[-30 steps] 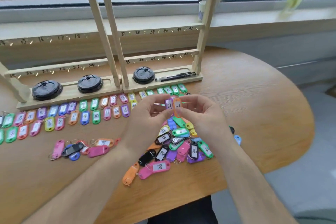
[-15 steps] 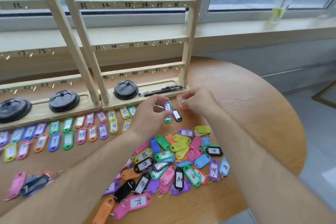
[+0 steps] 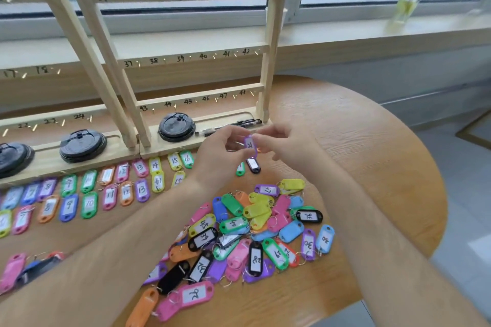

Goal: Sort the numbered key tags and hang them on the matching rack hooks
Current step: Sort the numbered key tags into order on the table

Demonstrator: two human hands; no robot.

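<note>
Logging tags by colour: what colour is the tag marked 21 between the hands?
The tag is purple; the head view shows it best.

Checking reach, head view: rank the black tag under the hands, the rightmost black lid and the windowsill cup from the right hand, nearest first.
1. black tag, below the right hand
2. black lid, left, on rack base
3. cup, far right, on sill

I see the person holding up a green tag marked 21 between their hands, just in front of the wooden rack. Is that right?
Not quite: the tag marked 21 is purple, not green. The head view shows it pinched by the left hand, with the right hand close against it, just in front of the wooden rack.
</note>
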